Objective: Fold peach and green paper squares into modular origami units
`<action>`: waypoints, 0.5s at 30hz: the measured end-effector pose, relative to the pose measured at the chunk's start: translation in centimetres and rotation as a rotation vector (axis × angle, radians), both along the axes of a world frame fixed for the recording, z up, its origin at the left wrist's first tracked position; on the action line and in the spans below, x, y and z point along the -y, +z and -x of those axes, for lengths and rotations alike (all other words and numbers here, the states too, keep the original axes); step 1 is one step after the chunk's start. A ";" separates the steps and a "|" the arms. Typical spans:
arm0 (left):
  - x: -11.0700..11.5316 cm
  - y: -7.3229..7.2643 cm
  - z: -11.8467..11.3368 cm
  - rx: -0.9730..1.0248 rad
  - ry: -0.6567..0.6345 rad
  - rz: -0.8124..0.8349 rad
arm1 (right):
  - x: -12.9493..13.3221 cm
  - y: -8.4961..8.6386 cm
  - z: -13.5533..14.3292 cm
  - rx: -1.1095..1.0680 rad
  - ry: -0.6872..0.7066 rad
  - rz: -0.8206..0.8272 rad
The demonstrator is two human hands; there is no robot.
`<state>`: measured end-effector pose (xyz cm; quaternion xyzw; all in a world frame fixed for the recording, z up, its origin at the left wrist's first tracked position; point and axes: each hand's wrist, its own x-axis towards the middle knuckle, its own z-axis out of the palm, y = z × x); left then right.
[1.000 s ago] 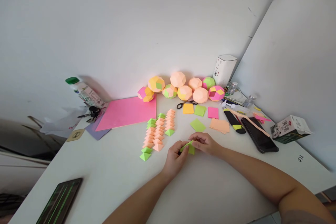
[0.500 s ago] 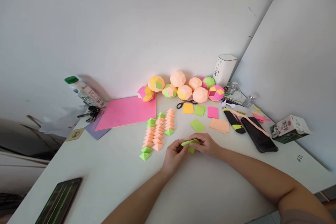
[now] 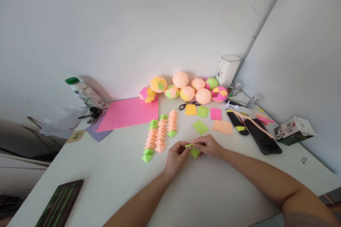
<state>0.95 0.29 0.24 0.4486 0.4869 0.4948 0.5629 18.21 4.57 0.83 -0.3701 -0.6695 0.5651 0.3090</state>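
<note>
A folded green paper piece (image 3: 195,152) is pinched between my two hands above the white table. My left hand (image 3: 177,156) grips its left edge with thumb and fingers. My right hand (image 3: 209,145) holds the other side, the thumb lying across the fold. Part of the paper is hidden by the fingers. Left of my hands stand rows of folded peach and green paper units (image 3: 160,138), nested one behind another. Just beyond my right hand lies a flat green paper square (image 3: 200,127), with a peach paper stack (image 3: 222,126) to its right.
Paper balls (image 3: 203,95) are piled along the wall, behind black-handled scissors (image 3: 189,105). A pink sheet (image 3: 128,113) lies at the left, near a bottle (image 3: 89,93). On the right are a utility knife (image 3: 237,122), a phone (image 3: 262,136) and a milk carton (image 3: 295,130).
The green paper has turned and tilted in my fingers, so more of its lower face shows below them. Both hands stay in nearly the same place.
</note>
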 end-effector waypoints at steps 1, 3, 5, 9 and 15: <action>0.0 0.0 0.0 -0.002 -0.002 -0.007 | 0.0 0.0 0.0 0.003 0.002 -0.001; 0.0 0.1 0.0 -0.005 -0.004 -0.015 | -0.1 0.1 0.0 0.008 0.008 0.006; 0.1 0.2 0.0 -0.009 -0.004 -0.019 | -0.1 0.0 -0.1 0.011 0.011 0.014; 0.1 0.1 -0.1 -0.003 -0.009 -0.026 | -0.2 -0.1 -0.1 0.018 0.019 0.034; 0.2 0.7 0.0 -0.009 0.034 0.001 | -0.3 0.1 -0.1 0.008 0.026 0.079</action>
